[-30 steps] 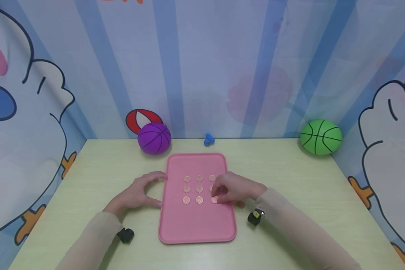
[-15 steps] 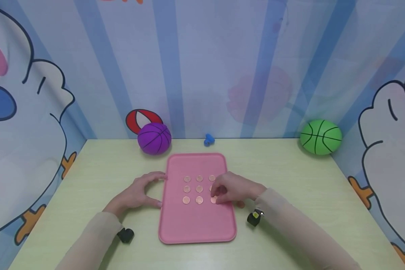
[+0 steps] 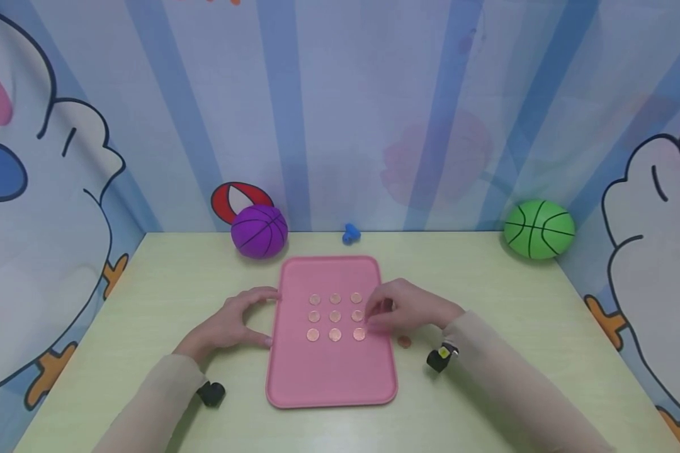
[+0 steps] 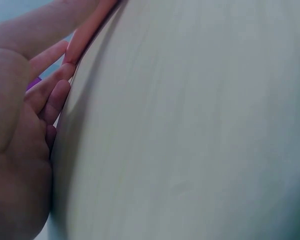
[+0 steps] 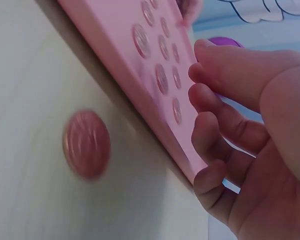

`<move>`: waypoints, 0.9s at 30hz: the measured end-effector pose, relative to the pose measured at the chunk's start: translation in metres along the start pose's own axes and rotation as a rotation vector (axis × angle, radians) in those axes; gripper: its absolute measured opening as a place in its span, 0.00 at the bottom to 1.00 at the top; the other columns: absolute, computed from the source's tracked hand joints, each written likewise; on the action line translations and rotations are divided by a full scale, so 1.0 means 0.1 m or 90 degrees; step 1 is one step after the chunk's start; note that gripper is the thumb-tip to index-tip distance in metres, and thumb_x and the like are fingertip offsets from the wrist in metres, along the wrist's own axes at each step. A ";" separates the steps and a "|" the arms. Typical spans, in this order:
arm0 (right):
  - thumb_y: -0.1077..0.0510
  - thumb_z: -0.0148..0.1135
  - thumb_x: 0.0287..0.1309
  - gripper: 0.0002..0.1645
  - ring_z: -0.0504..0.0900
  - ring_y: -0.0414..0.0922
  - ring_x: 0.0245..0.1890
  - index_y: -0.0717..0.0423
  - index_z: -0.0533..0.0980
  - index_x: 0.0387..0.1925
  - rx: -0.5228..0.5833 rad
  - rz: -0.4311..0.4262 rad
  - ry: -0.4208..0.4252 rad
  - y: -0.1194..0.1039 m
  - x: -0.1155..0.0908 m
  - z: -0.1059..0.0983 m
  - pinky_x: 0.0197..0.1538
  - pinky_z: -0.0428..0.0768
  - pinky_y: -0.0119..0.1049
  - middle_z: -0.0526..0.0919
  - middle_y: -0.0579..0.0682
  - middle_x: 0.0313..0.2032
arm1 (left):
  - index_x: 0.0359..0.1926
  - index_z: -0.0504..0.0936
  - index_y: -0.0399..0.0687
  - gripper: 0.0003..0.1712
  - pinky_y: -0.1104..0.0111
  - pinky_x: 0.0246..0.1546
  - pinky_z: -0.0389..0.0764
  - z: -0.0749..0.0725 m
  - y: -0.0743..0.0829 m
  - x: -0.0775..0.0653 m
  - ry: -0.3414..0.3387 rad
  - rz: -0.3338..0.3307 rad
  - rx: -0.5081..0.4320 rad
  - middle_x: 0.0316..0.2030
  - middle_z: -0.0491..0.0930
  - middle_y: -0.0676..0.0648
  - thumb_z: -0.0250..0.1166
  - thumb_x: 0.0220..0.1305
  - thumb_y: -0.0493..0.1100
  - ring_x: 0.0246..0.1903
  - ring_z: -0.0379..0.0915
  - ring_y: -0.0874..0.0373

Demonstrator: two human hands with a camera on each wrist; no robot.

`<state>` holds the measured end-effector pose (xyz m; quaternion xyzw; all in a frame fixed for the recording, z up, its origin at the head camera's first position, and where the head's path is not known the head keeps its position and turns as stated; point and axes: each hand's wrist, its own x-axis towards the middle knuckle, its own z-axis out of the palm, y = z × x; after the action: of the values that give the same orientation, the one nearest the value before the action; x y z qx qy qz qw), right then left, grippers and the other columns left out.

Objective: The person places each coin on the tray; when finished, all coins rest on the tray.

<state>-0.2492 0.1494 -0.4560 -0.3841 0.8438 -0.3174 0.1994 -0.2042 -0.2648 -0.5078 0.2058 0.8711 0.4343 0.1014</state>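
A pink tray (image 3: 331,377) lies on the table with copper-coloured coins (image 3: 335,316) in three rows of three. One more coin (image 5: 87,144) rests on the tabletop, just right of the tray. My left hand (image 3: 226,322) touches the tray's left edge with its fingertips and thumb spread apart; in the left wrist view the fingers (image 4: 55,95) meet the rim. Over the tray's right edge hovers my right hand (image 3: 405,306), beside the right column of coins. Its fingers are loosely bent, and no coin shows between thumb and fingertips in the right wrist view.
Behind the tray are a purple ball (image 3: 259,231) and a small blue object (image 3: 351,234) of unclear kind. A green ball (image 3: 539,229) sits at the back right corner. A printed curtain (image 3: 351,113) borders the table's far side.
My right hand has lifted off the near coin of the right column and shifted right and slightly away. That coin now lies uncovered on the tray. The left hand has stayed in place.
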 end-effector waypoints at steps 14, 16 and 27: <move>0.57 0.73 0.64 0.06 0.83 0.41 0.34 0.43 0.88 0.42 0.028 0.056 -0.057 0.23 -0.34 -0.12 0.43 0.83 0.36 0.88 0.38 0.32 | 0.73 0.74 0.60 0.54 0.32 0.76 0.51 0.01 0.00 0.02 0.002 0.008 -0.008 0.78 0.65 0.47 0.87 0.44 0.52 0.74 0.60 0.39; 0.56 0.75 0.63 0.06 0.81 0.40 0.32 0.44 0.87 0.41 0.029 0.059 -0.064 0.27 -0.36 -0.11 0.40 0.82 0.35 0.88 0.39 0.32 | 0.73 0.74 0.60 0.54 0.32 0.76 0.50 0.01 0.00 0.02 0.003 0.008 -0.013 0.78 0.65 0.47 0.87 0.44 0.52 0.75 0.59 0.39; 0.59 0.82 0.51 0.17 0.78 0.43 0.37 0.44 0.87 0.43 0.028 0.040 -0.075 0.34 -0.44 -0.10 0.42 0.79 0.34 0.85 0.43 0.38 | 0.74 0.73 0.59 0.55 0.32 0.75 0.51 0.02 -0.01 0.00 0.003 0.016 -0.014 0.78 0.64 0.47 0.87 0.44 0.53 0.75 0.59 0.39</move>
<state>-0.2450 0.2043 -0.4681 -0.3710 0.8351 -0.3062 0.2669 -0.2041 -0.2641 -0.5099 0.2146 0.8639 0.4453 0.0961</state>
